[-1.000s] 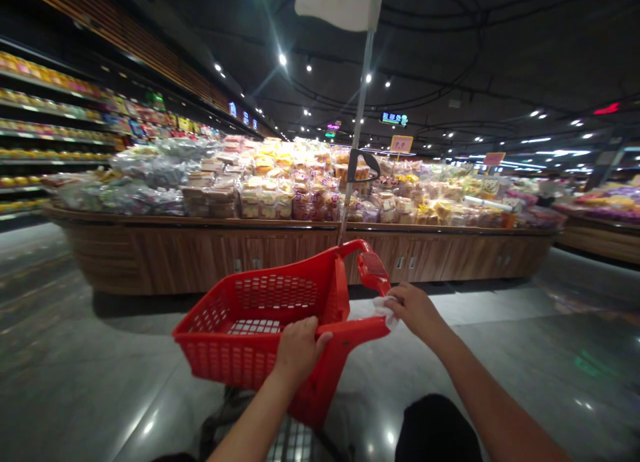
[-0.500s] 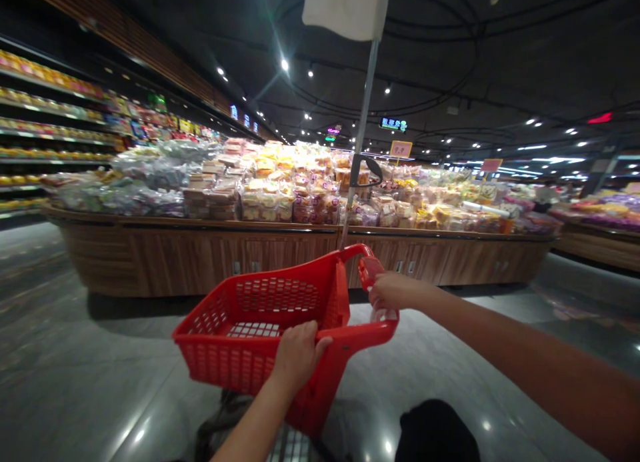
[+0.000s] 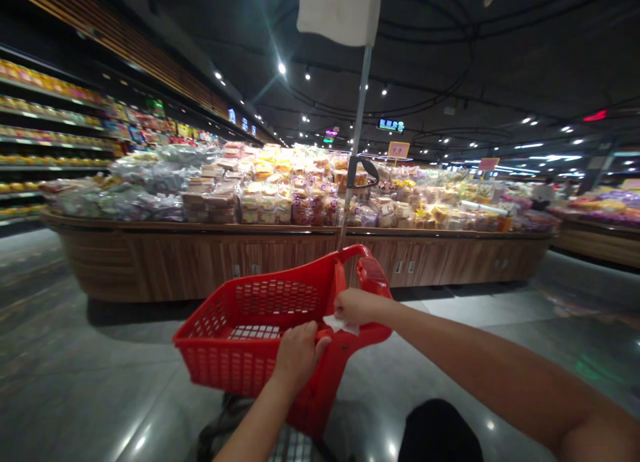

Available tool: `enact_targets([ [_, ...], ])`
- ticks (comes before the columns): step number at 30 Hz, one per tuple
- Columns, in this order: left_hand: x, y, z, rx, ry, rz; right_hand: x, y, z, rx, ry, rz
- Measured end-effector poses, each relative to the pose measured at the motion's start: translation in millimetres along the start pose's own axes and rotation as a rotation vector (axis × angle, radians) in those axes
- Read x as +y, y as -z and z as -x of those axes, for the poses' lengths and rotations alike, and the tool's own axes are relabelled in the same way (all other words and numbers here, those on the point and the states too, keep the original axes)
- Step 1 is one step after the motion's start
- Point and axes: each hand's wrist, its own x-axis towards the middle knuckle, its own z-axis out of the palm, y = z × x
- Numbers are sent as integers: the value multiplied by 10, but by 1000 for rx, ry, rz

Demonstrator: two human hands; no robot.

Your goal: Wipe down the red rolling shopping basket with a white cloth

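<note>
My left hand (image 3: 299, 357) grips the near rim of a red plastic mesh shopping basket (image 3: 220, 359), which is tilted on a cart. My right hand (image 3: 356, 307) is over the basket's right rim, pinching a crumpled white tissue (image 3: 341, 325) that pokes out below the fingers. Just beyond that hand rises the basket's red handle (image 3: 373, 275). A thin metal pole (image 3: 359, 135) stands behind the basket, topped by a white card (image 3: 339, 12). The basket's inside holds nothing I can see.
Ahead stands a wooden-sided display island (image 3: 300, 262) piled with bagged baked goods. Lit product shelves (image 3: 50, 129) line the left. A second display (image 3: 600, 242) sits at the right. A dark shape (image 3: 437, 434) lies at the bottom, above a polished grey floor (image 3: 100, 382).
My right hand has moved left from the basket's right end to above its rim, carrying the white tissue. My left hand stays on the rim.
</note>
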Motion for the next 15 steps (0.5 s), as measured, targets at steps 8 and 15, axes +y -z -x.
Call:
enact_targets([
  [8,-91,-3,14,4,-17,32,231,541,404,-131,67,-20],
  [15,-133,29,29,12,-20,52,153,187,752,206,74,-23],
])
